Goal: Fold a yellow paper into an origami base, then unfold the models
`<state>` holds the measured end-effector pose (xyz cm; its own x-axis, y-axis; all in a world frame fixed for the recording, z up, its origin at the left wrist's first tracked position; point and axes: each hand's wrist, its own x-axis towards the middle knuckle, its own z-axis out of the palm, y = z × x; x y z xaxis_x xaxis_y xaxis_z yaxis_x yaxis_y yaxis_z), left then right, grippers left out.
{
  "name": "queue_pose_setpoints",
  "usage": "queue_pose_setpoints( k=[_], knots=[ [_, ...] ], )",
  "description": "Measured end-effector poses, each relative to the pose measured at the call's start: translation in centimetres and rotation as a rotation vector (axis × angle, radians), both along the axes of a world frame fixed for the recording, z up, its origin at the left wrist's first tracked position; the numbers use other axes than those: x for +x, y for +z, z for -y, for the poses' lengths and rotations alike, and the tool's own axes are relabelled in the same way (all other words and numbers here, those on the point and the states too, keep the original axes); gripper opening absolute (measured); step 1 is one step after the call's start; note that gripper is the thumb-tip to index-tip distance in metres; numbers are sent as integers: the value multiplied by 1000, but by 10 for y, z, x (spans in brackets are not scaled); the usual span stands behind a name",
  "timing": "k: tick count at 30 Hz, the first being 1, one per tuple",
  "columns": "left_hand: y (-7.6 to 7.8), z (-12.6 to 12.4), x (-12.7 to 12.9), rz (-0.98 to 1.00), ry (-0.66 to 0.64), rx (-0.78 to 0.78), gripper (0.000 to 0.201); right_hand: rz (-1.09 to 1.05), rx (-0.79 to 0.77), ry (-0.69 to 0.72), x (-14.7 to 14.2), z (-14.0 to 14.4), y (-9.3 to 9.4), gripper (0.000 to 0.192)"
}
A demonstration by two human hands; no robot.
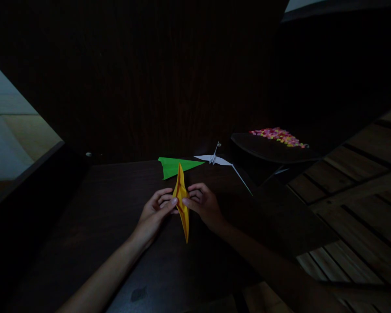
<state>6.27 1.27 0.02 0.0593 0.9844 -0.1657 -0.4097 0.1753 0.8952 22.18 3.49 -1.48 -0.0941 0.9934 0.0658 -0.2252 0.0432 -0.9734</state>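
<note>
Dk wood surface (111, 195) runs beneath L hand (154, 208) & R hand (207, 208); clock dirs taken from midway btwn the two. Slatted wood (361, 226) at 3 o'clk; curved dk ledge (260, 148) at 2. Both hands clamped on folded yellow ppr (180, 189) btwn them: L on its 9 o'clk edge, R on its 3, long tips at approx 12 & 6. Folded green ppr (172, 166) at 12, partly hidden by yellow's tip. Multicol. pile of tiny bits (280, 137) on ledge. White ppr bird (212, 159) at 1, near green's point. Thin pale strip (243, 179) starts at bird's wing, heads twd 5.
</note>
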Motion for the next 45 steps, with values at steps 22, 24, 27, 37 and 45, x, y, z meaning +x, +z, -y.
queue_pose_setpoints(
  k=[22, 24, 27, 37, 45],
  knots=[
    [0, 2, -3, -141, 54, 122, 37, 76, 222, 63, 6, -2, -8, 27],
    [0, 2, -3, -154, 50, 130, 35, 74, 231, 70, 6, -2, -9, 28],
    [-1, 2, -4, -171, 53, 144, 34, 80, 216, 63, 6, -2, -9, 27],
    [-6, 0, -7, -220, 55, 209, 33, 88, 208, 22, 5, -3, -9, 21],
    [-9, -1, -8, -238, 50, 244, 34, 128, 226, 18, 6, -3, -7, 19]
  ],
)
